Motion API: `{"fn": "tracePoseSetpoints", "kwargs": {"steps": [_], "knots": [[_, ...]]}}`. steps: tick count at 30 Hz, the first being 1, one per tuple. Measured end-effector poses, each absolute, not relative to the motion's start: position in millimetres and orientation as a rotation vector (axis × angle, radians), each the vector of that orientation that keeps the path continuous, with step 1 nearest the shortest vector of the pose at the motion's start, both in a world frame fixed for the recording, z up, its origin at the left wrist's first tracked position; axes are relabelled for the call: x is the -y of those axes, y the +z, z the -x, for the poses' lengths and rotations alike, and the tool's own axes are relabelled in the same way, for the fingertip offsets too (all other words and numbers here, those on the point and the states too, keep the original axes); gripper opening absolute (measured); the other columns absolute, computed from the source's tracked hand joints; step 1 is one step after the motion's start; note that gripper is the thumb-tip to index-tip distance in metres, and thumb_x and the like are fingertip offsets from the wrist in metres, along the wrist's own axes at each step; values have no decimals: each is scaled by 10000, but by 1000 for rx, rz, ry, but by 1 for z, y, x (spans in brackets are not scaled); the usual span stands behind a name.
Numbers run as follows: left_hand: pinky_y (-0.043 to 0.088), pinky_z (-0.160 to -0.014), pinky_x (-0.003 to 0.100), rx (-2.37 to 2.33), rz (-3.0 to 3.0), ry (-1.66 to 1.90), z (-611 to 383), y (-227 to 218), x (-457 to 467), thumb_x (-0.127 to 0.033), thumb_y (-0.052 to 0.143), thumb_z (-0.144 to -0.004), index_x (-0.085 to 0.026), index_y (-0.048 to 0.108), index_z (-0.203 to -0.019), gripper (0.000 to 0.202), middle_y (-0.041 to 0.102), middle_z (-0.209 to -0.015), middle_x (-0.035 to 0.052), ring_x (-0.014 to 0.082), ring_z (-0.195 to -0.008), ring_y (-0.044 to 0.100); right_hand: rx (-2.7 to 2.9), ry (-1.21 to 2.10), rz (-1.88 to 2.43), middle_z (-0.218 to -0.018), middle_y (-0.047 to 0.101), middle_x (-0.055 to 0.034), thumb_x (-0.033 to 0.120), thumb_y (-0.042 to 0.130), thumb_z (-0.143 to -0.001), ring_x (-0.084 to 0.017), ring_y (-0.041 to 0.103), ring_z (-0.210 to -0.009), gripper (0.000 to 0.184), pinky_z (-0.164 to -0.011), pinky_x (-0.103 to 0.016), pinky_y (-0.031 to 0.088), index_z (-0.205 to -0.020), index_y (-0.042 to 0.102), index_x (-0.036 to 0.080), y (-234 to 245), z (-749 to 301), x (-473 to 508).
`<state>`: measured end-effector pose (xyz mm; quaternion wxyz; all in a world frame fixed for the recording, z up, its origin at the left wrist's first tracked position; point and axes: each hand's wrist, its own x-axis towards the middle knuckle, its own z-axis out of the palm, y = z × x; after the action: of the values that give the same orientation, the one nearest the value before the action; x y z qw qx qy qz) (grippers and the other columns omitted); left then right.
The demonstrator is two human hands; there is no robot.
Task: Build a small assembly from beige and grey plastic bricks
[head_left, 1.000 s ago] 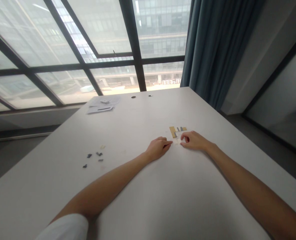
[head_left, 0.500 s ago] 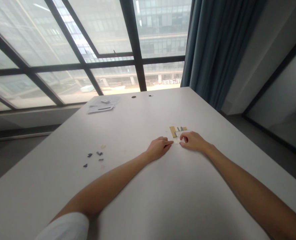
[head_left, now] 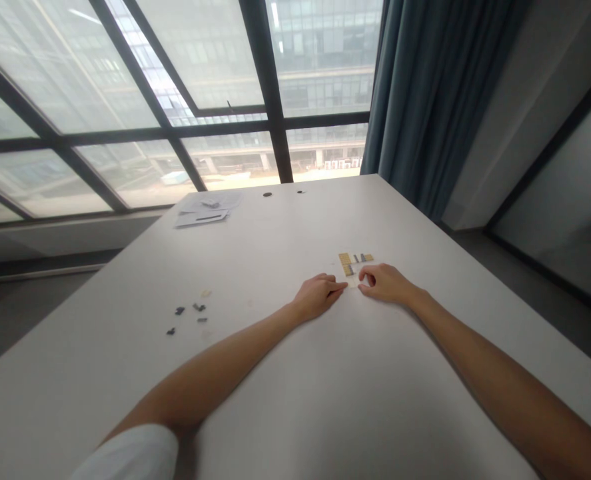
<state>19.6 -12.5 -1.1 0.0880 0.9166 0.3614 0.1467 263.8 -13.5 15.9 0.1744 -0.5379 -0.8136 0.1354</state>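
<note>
On the white table, a small pale flat piece lies between my two hands. My left hand rests to its left, index finger stretched out to the piece's edge and the other fingers partly curled. From the right, my right hand reaches in with thumb and index finger curved round the near and far sides of the piece. Just beyond my fingertips lie a yellow piece, a yellow and grey piece and a few small grey and yellow pieces. My fingers cover part of the pale piece.
Several small dark pieces and a pale yellowish piece lie scattered on the left of the table. Papers lie at the far left. A dark disc sits near the far edge, before the window.
Both hands stay almost where they were. The left index fingertip has shifted very slightly right. The scattered pieces have not moved.
</note>
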Motion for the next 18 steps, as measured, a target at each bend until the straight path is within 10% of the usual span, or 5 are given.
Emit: {"fn": "tracePoseSetpoints", "kwargs": {"steps": [18], "knots": [[449, -802, 272, -1087, -2727, 416, -20, 1, 13, -404, 383, -1034, -361, 654, -1284, 372, 659, -921, 32, 187, -939, 585, 2301, 447, 1477, -655, 630, 18, 283, 645, -788, -122, 516, -591, 120, -587, -242, 324, -850, 691, 191, 17, -265, 14]]}}
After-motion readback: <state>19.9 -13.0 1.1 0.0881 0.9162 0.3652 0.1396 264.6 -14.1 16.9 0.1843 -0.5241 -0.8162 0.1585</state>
